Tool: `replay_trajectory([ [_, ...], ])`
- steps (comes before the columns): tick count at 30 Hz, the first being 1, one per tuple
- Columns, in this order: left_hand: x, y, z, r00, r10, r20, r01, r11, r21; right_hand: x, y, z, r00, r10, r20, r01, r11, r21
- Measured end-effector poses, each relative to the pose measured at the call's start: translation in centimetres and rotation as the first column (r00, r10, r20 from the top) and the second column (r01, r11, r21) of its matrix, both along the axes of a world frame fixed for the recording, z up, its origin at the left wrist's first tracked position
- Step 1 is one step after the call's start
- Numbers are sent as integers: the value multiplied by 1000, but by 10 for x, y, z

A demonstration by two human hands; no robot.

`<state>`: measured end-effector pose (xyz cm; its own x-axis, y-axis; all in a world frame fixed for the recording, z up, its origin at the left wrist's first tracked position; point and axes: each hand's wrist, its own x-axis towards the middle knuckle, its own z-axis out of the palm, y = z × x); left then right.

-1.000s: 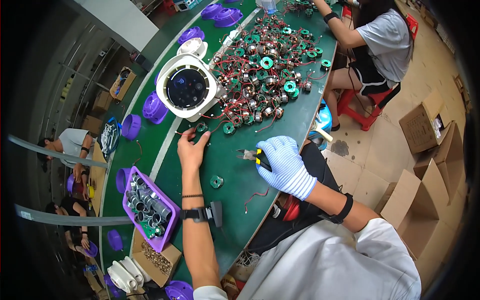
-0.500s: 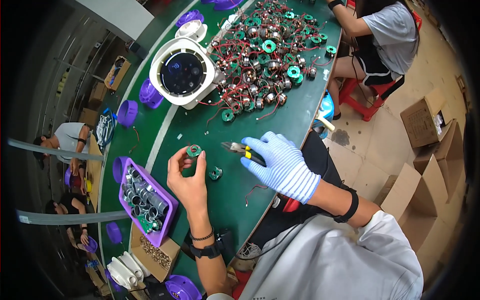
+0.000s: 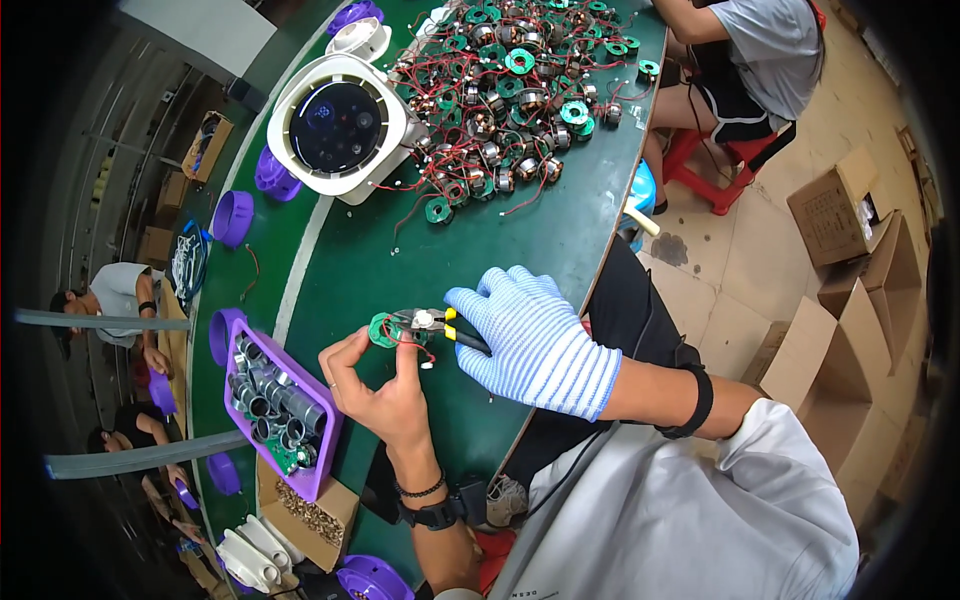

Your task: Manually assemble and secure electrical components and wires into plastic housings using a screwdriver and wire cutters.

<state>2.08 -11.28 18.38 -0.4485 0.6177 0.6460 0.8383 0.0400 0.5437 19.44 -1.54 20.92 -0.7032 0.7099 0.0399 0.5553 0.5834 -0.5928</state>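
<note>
Over the green table, my left hand pinches a small ring-shaped green circuit board between thumb and fingers. A thin red wire with a small white plug hangs beside it. My right hand, in a blue-and-white striped glove, is closed around the pliers, which have yellow and black handles. The pliers' jaws reach the board's right edge; whether they grip the board or the wire is too small to tell. A white piece shows by the jaws.
A heap of small motors with red wires covers the far table. Left of it stands a white appliance with a round dark display. A purple tray holds metal cylinders, beside a carton of small brass-coloured parts. A co-worker sits at far right.
My right hand has brought the pliers left, up to the board in my left hand. The board has dropped slightly lower in view. A red wire now shows beside it. The whole view has shifted slightly.
</note>
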Motion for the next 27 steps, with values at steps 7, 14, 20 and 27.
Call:
replay_trajectory([
  [7, 1, -4, -3, 1000, -13, -7, 14, 999, 46, 2, -3, 2, 1000, 21, -21, -20, 999, 42],
  [14, 1, -4, -4, 999, -36, -10, 37, 997, 66, 2, -5, -1, 998, 11, -67, -9, 999, 35],
  [20, 1, -4, -5, 999, -38, -10, 38, 996, 75, 2, -5, -4, 992, 39, -116, -39, 999, 8],
  [27, 2, -4, -6, 998, -54, -26, 55, 998, 43, 0, 6, -12, 989, 81, -127, -105, 974, -198],
])
